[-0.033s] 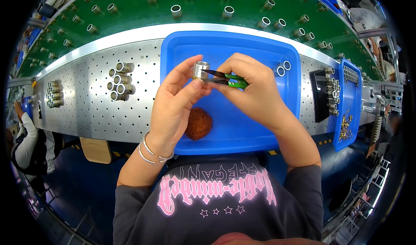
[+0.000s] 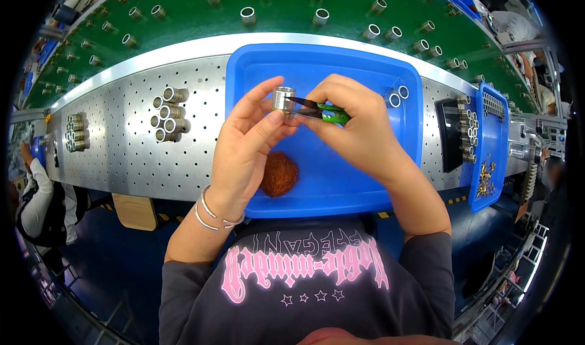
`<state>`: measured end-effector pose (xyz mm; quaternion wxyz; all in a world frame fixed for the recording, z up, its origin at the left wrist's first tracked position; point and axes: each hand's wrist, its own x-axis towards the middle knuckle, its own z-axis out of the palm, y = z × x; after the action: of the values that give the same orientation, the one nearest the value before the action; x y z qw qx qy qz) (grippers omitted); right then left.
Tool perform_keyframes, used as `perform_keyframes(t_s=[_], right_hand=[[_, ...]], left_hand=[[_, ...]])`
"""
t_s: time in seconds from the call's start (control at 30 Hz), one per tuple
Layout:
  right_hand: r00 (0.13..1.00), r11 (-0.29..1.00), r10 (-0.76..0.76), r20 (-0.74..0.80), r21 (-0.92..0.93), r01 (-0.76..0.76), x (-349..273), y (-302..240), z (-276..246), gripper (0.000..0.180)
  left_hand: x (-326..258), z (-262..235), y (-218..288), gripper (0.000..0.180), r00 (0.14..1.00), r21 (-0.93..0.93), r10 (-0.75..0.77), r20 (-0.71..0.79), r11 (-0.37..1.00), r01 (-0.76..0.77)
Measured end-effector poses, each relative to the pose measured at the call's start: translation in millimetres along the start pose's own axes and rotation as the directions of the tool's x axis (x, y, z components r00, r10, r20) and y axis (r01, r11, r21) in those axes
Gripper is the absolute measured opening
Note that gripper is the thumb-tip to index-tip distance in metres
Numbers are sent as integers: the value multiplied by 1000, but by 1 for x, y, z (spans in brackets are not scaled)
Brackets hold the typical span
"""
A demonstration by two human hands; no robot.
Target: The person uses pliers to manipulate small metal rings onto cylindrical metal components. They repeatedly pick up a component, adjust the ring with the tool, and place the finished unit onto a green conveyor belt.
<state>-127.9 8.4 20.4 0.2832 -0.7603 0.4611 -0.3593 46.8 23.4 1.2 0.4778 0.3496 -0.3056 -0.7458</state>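
Over the blue tray, my left hand holds a short silver metal sleeve between thumb and fingers, its round opening facing up. My right hand is closed around small green-handled snips. Their two dark pointed blades are slightly apart and reach the sleeve's right side; I cannot tell exactly where the tips touch. A reddish-brown ball of wire wool lies in the tray beneath my left wrist, partly covered by that hand.
Two silver rings lie at the tray's right side. On the perforated metal table stand sleeve clusters to the left. A black flat object and another blue tray with brass-coloured parts are at right. The green belt beyond carries scattered sleeves.
The snips have shifted very slightly to the right in my right hand, and their lower blade shows more clearly against the sleeve. The left hand and sleeve are almost unmoved.
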Motion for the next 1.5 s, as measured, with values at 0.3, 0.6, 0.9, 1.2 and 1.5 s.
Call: perform_keyframes(t_s=[0.3, 0.6, 0.9, 1.2, 1.5], right_hand=[[993, 994, -17, -117, 102, 29, 2, -3, 3, 16], [989, 962, 57, -136, 272, -18, -1, 1, 6, 21], [988, 980, -4, -157, 196, 35, -1, 2, 5, 25], [986, 994, -51, -159, 91, 66, -3, -2, 0, 24], [986, 993, -69, -154, 85, 82, -7, -10, -2, 23]], left_hand=[[4, -2, -2, 44, 999, -70, -40, 6, 997, 41], [4, -2, 1, 42, 998, -92, -61, 31, 994, 63], [5, -2, 3, 43, 996, -98, -88, 29, 991, 91], [4, 1, 1, 48, 998, 56, -29, 63, 998, 25], [0, 1, -5, 43, 993, 274, 58, 106, 958, -85]])
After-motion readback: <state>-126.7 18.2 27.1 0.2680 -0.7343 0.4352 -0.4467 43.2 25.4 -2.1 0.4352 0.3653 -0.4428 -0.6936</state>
